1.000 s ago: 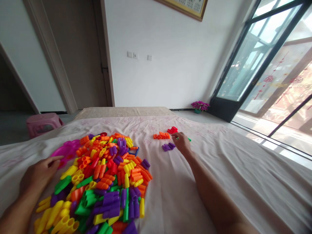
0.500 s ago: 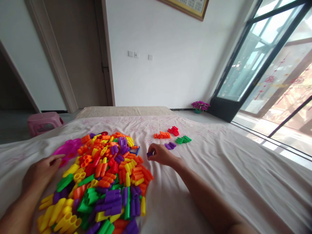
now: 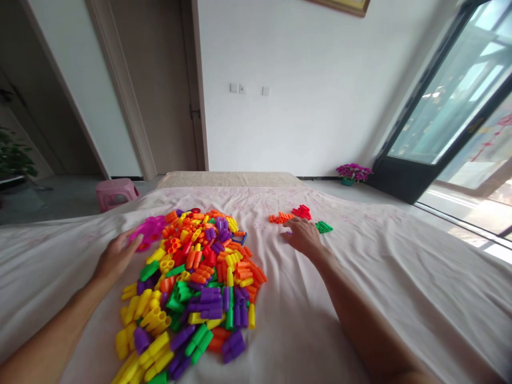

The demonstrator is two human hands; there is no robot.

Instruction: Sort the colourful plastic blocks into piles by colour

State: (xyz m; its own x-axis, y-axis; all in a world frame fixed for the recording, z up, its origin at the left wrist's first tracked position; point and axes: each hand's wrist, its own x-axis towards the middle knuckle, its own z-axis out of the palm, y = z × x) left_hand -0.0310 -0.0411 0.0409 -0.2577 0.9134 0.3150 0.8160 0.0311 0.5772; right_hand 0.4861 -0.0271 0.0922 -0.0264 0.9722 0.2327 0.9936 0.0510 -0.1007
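Note:
My left hand (image 3: 114,257) lies at the near-left edge of a magenta scalloped plastic piece (image 3: 151,230), its fingers stretched out and apart. Whether the fingertips press on that edge I cannot tell. Beside it spreads a big pile of plastic bullet-shaped building blocks (image 3: 211,301) in yellow, orange, green, purple and red. My right hand (image 3: 304,238) is over the small sorted groups, fingers extended, with a bit of purple block (image 3: 289,232) showing between thumb and fingers. Around it lie orange blocks (image 3: 280,217), red blocks (image 3: 302,212) and green blocks (image 3: 324,227). The hand hides most of the purple group.
Everything lies on a pale, wrinkled floral cloth (image 3: 384,266). A blue frame-like piece (image 3: 244,238) sits at the pile's right edge. Beyond the cloth are a pink stool (image 3: 116,193), potted purple flowers (image 3: 354,172) and a dark-framed glass door (image 3: 424,154).
My right hand has carried a purple block rightward and away from me to the purple group, and its fingers have spread. My left hand's fingers have straightened. The view has turned left.

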